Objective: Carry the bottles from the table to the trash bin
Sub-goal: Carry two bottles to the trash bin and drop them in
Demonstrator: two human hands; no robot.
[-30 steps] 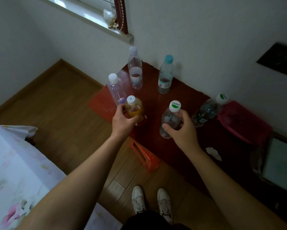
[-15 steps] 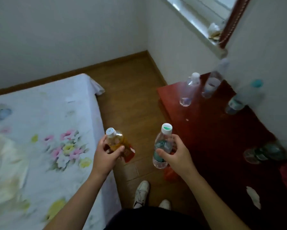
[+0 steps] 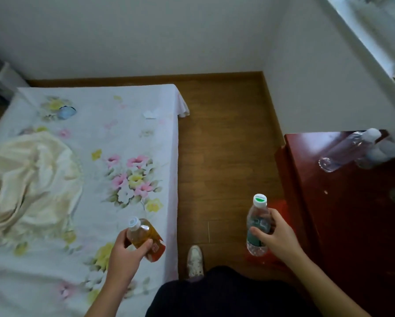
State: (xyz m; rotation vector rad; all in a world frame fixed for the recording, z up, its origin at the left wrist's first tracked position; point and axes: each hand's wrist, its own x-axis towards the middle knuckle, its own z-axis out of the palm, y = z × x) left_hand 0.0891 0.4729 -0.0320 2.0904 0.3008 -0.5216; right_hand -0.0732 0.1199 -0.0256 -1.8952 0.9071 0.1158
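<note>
A person stands on a wooden floor [image 3: 224,138] between a bed [image 3: 105,143] and a dark red table [image 3: 342,202], a bottle in each bare hand. The left hand [image 3: 125,255], at about 7 o'clock in the view, is wrapped around an amber-filled bottle [image 3: 144,236] with a pale cap and an orange label, held tilted over the edge of the floral bedsheet. The right hand [image 3: 276,236], at about 5 o'clock, is closed around a clear water bottle [image 3: 258,220] with a green-and-white cap, held nearly upright above the floor just beside the table's near corner; a blurred red shape shows behind it. On the table, at about 3 o'clock, a clear bottle with a white cap [image 3: 347,152] stands close to the left edge, appearing slanted in the wide-angle view, with other bottles [image 3: 384,154] blurred just behind it at the frame's right edge. A crumpled cream blanket [image 3: 27,179] lies on the bed at 9 o'clock. One white shoe [image 3: 195,259] shows at 6 o'clock, above dark clothing. A window ledge [image 3: 374,37] runs across the 1 o'clock corner. No trash bin is seen.
</note>
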